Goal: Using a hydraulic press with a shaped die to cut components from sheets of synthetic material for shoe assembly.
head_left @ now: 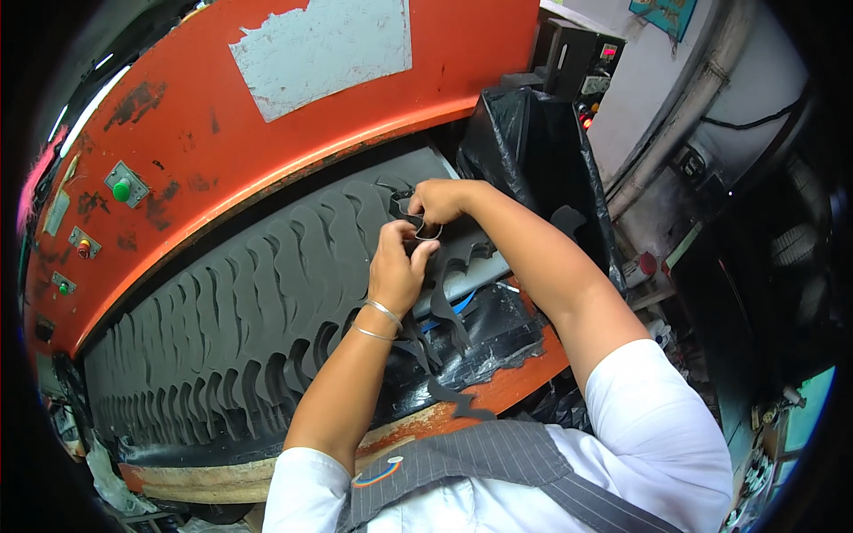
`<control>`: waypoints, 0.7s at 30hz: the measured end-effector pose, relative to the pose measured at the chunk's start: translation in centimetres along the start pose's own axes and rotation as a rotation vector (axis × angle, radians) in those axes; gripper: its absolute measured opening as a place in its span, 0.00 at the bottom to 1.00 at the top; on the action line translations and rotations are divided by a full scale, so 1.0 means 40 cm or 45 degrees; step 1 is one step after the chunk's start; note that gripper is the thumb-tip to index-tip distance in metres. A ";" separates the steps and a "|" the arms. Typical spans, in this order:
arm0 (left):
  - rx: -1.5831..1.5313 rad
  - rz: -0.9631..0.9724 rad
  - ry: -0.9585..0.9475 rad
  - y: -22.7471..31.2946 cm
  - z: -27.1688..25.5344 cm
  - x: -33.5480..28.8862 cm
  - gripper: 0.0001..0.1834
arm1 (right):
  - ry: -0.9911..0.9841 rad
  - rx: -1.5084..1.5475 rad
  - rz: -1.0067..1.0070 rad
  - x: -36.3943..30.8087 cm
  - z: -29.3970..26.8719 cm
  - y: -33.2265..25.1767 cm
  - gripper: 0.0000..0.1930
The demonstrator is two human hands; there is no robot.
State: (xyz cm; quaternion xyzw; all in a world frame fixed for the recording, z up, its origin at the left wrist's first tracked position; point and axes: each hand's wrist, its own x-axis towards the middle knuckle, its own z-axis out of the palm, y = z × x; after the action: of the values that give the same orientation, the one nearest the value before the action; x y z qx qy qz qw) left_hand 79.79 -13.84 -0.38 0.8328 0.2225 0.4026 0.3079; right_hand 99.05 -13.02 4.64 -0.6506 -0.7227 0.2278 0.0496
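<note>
Both hands up at the far right corner of the grey foam sheet (pixel 267 302): left hand (pixel 397 266) and right hand (pixel 437 201) pinching a dangling cut strip (pixel 442 306). Looks light, floppy, probably tears easily, so grip near the root.

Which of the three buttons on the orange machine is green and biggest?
The top button, highest on the orange panel. It is a large green dome; the red button below and the lowest button are smaller.
</note>
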 end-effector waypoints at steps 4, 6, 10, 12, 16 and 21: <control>0.501 0.275 -0.280 -0.037 0.013 -0.037 0.21 | 0.454 0.882 -0.201 -0.073 0.016 0.051 0.09; 0.604 0.226 -0.473 -0.023 -0.010 0.021 0.20 | 0.599 1.130 -0.350 -0.134 -0.052 0.004 0.09; 0.714 -0.173 -0.645 0.028 -0.023 0.138 0.24 | 0.732 0.671 -0.400 -0.180 -0.073 -0.016 0.10; 0.714 -0.340 -0.665 0.000 -0.007 0.161 0.26 | 0.688 0.169 -0.344 -0.160 -0.025 0.016 0.10; 0.752 -0.370 -0.746 -0.018 0.022 0.179 0.29 | 0.579 0.180 -0.177 -0.165 0.097 0.100 0.19; 0.705 -0.359 -0.777 -0.035 0.000 0.181 0.28 | 0.718 0.359 -0.111 -0.258 0.155 0.050 0.45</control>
State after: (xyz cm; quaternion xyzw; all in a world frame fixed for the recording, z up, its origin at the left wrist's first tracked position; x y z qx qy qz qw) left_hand 83.81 -8.35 2.52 0.9263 0.3324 0.0172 0.1767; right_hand 100.13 -24.49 0.64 -0.6433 -0.6689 0.1342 0.3474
